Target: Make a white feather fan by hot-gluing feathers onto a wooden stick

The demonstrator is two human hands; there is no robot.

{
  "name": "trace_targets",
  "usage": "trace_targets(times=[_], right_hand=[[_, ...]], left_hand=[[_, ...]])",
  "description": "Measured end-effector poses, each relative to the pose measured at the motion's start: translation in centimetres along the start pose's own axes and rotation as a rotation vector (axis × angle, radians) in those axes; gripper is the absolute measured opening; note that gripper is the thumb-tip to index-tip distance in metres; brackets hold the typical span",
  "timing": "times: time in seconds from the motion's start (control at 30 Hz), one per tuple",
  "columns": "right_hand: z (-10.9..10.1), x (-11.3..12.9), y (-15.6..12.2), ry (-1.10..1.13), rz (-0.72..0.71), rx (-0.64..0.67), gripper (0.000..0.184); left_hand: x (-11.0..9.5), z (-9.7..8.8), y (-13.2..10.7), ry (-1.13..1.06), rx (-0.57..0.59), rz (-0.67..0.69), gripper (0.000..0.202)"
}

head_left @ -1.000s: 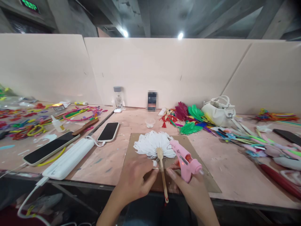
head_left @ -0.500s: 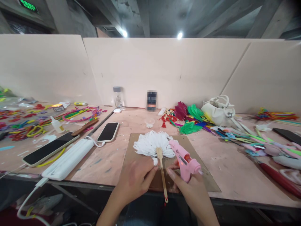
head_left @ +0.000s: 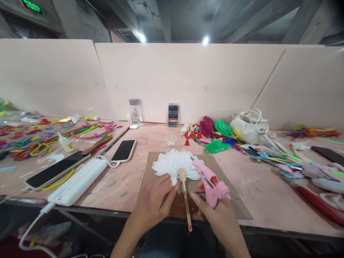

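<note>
A white feather fan (head_left: 173, 163) with a wooden handle (head_left: 186, 200) lies on a brown board, its feathered end away from me and its handle sticking out past the table edge. My right hand (head_left: 215, 208) is closed around a pink hot glue gun (head_left: 211, 182), whose nozzle is over the right side of the feathers. Just left of the handle, my left hand (head_left: 156, 197) has its fingers curled in, with a white wrapping on one fingertip. Whether anything small sits between those fingers is hidden.
The board (head_left: 231, 193) rests on a paint-stained table. At left are a power bank (head_left: 79, 181), two phones and a glue bottle (head_left: 65, 142). A small clear cup (head_left: 171, 139) stands behind the fan. Coloured feathers (head_left: 219, 141) and a white handbag (head_left: 248, 125) are back right.
My left hand has shifted slightly left and up, away from the fan's handle. The right hand, glue gun and fan stay almost where they were.
</note>
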State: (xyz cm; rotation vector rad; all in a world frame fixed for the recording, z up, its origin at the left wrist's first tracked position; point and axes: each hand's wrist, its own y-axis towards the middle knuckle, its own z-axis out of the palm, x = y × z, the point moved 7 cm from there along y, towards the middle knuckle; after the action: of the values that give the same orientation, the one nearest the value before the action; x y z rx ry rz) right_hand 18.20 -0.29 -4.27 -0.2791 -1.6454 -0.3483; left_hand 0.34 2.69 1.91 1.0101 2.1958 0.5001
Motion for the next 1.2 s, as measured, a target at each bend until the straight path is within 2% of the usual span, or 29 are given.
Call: trace_targets(times=[0.17,0.3,0.4,0.47,0.57,0.6,0.7,0.83,0.97,1.07,1.2], right_hand=[[-0.1,0.1,-0.2,-0.014,-0.014,-0.026,0.046],[0.2,0.0,-0.3,0.061,0.015,0.000,0.046],[0.2,0.1,-0.3,0.068,0.002,0.008,0.047],[0.2,0.2,-0.2,0.057,-0.013,0.012,0.046],[0.1,0.2,-0.2,0.064,-0.018,0.021,0.045],[0.2,0.2,-0.1,0.069,-0.017,0.027,0.044],[0.3,0.2,-0.1,0.065,0.002,0.053,0.044],[0.0,0.4,-0.3,0.079,0.041,0.031,0.049],[-0.2,0.5,-0.2,0.083,0.030,0.024,0.049],[-0.2,0.0,0.1,0.117,0.020,0.059,0.052],[-0.2,-0.4,0.4,0.134,-0.016,0.099,0.052]], left_hand=[[0.8,-2.0,-0.2,0.127,-0.133,-0.078,0.021],[3.2,-4.7,-1.5,0.404,-0.212,-0.149,0.029],[5.4,-6.6,-2.7,0.579,-0.204,-0.222,0.030],[6.4,-7.3,-3.3,0.570,-0.186,-0.240,0.023],[6.7,-7.7,-3.7,0.502,-0.172,-0.245,0.011],[6.5,-7.5,-3.8,0.469,-0.163,-0.241,0.009],[5.4,-6.7,-3.4,0.326,-0.127,-0.208,0.019],[3.1,-4.3,-2.5,0.121,-0.029,-0.129,0.028],[1.1,-1.7,-1.5,-0.039,-0.027,-0.097,0.027],[-0.4,0.0,-0.7,-0.129,-0.004,-0.019,0.023],[-1.3,1.0,-0.3,-0.177,0.014,0.081,0.028]])
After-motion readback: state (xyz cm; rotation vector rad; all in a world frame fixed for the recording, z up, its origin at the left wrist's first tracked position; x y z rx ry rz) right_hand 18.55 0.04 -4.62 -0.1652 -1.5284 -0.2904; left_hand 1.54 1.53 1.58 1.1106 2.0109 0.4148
